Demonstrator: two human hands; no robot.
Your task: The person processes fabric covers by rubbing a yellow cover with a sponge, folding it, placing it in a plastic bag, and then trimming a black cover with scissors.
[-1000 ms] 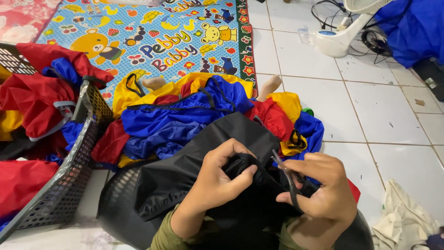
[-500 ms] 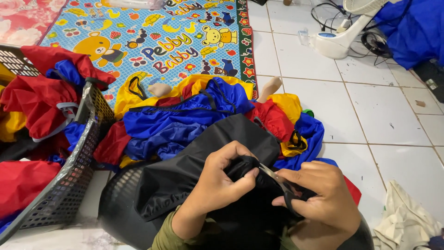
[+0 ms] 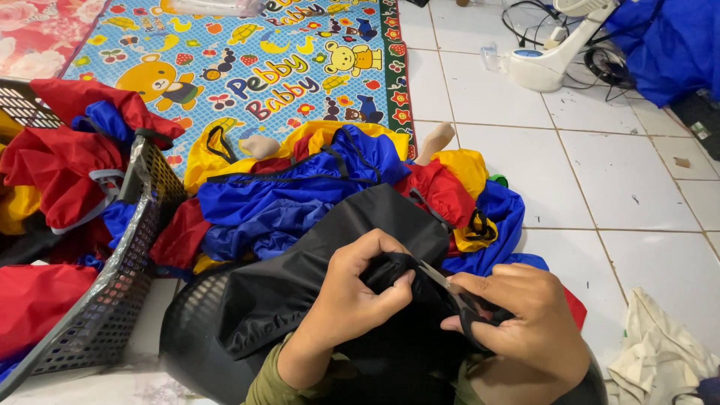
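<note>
A black fabric piece (image 3: 300,277) lies over my lap and a round black basket (image 3: 187,330). My left hand (image 3: 352,296) pinches a fold of this black fabric. My right hand (image 3: 525,322) holds small scissors (image 3: 446,285) with black handles, the metal blades pointing at the pinched fold. Beyond my hands is a heap of blue, red and yellow fabric pieces (image 3: 300,195) on the floor, with my bare feet showing under it.
A dark mesh basket (image 3: 112,292) full of red and blue fabric stands at the left. A colourful play mat (image 3: 247,67) lies ahead. A white fan base (image 3: 544,64) with cables and blue cloth (image 3: 667,45) sit at top right. A beige rag (image 3: 660,360) lies on the white tiles.
My right hand has shifted slightly right and down with the scissors, and the blades now point at the fold held by my left hand.
</note>
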